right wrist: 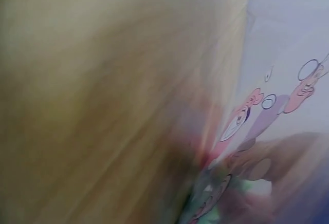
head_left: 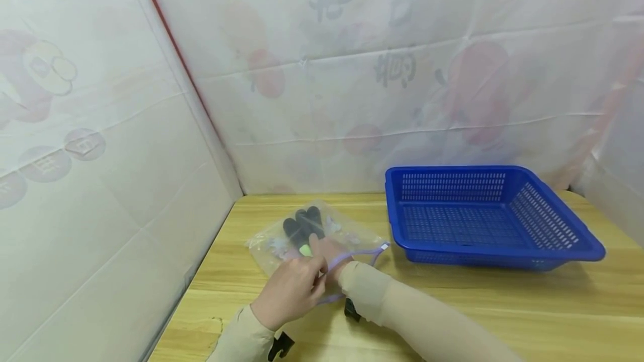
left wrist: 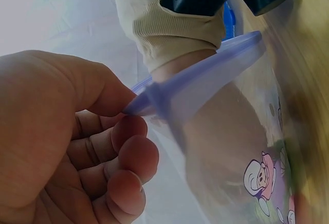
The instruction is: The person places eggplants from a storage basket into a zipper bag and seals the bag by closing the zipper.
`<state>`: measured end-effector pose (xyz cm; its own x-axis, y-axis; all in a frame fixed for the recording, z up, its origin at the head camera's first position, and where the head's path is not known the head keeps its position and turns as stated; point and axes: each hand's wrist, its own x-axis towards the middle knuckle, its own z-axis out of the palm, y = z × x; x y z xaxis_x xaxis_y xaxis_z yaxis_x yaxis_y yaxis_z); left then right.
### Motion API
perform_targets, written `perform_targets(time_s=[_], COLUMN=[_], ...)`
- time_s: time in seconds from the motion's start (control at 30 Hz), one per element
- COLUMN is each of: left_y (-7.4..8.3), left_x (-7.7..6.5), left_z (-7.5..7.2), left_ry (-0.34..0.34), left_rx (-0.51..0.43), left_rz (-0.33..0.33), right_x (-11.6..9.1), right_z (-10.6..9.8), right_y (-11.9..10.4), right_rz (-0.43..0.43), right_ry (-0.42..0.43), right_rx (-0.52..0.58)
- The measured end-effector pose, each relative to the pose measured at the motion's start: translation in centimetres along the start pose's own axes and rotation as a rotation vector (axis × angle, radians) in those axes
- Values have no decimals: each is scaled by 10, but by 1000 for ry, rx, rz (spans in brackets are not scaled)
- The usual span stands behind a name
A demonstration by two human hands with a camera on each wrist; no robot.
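A clear zip bag (head_left: 264,247) with cartoon prints and a purple zip edge (head_left: 354,253) lies on the table. My left hand (head_left: 294,286) pinches the purple edge between thumb and forefinger; in the left wrist view its other fingers are curled, and the bag's mouth is spread apart. Through that mouth my right hand (head_left: 329,253) reaches into the bag, its wrist at the opening. Several dark, round-ended pieces (head_left: 304,225) with a light green patch (head_left: 306,249) lie inside, beside the right fingers. Plastic and blur hide whether those fingers grip them.
A blue plastic basket (head_left: 495,249) with slotted walls stands on the right of the wooden table (head_left: 478,306). White printed sheets (head_left: 322,99) hang behind the table and along its left side. Dark camera mounts (head_left: 280,346) sit by both wrists.
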<state>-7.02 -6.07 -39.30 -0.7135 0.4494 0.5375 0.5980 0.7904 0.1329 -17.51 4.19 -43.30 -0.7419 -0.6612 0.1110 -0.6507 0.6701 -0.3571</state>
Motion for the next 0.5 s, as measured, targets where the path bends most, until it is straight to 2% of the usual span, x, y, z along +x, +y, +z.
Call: perform_targets(time_s=[0.07,0.37,0.5], left_y=[0,1,0], left_x=[0,0,0], left_z=[0,-1,0], left_ry=[0,-1,-3], left_rx=[0,1,-2], left_rz=[0,-1,1], right_x=[1,8,9], right_z=[1,5,6], right_y=[0,2,3], right_rz=[-4,-44,-17], right_ry=[8,38,15], right_rx=[14,-66,-80])
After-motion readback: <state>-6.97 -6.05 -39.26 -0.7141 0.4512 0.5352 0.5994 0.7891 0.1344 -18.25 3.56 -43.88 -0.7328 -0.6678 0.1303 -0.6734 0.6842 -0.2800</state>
